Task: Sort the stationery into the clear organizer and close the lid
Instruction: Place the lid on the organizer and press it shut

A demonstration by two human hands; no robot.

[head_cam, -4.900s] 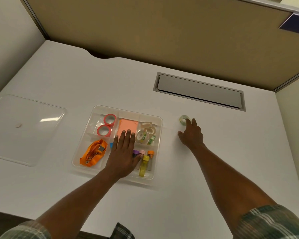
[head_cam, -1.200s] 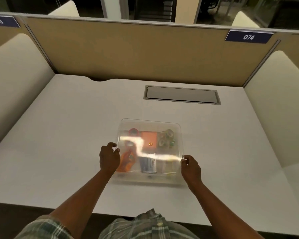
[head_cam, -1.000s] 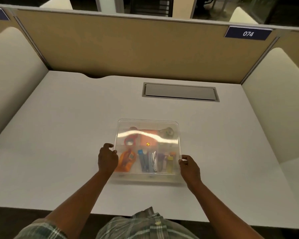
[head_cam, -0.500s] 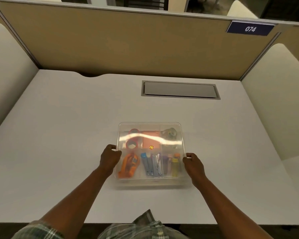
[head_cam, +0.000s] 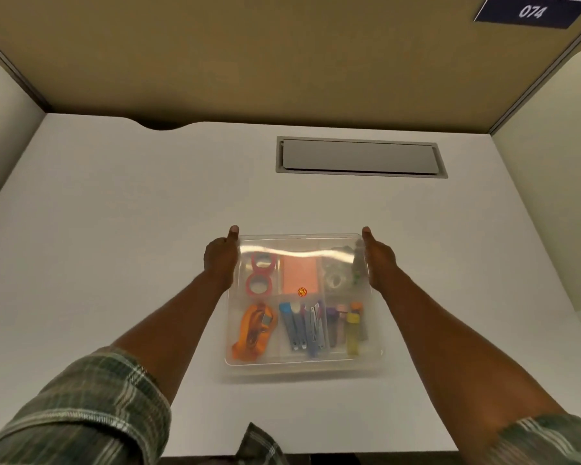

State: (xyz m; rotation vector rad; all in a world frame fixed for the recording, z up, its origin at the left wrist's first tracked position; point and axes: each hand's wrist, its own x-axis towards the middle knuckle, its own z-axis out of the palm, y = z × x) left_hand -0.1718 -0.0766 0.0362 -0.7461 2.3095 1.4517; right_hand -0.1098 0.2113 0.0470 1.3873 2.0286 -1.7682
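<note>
Clear organizer (head_cam: pixel 302 360) sits at the middle of the desk (head_cam: pixel 114 213), its lid (head_cam: pixel 302 250) on and the stationery sorted inside. The left hand (head_cam: pixel 220 263) and right hand (head_cam: pixel 379 263) flank its far corners, thumbs straight along the lid's edges. The other fingers are hidden, so the grip cannot be told.

I read this as an office or study-carrel seat. The white desk (head_cam: pixel 114 213) is closed at the back by a tan fabric partition (head_cam: pixel 249 62), with cream side dividers (head_cam: pixel 550 213) on both flanks. A blue number plate (head_cam: pixel 530 11) reads 074. A grey cable hatch (head_cam: pixel 359 157) sits flush in the desktop.
</note>
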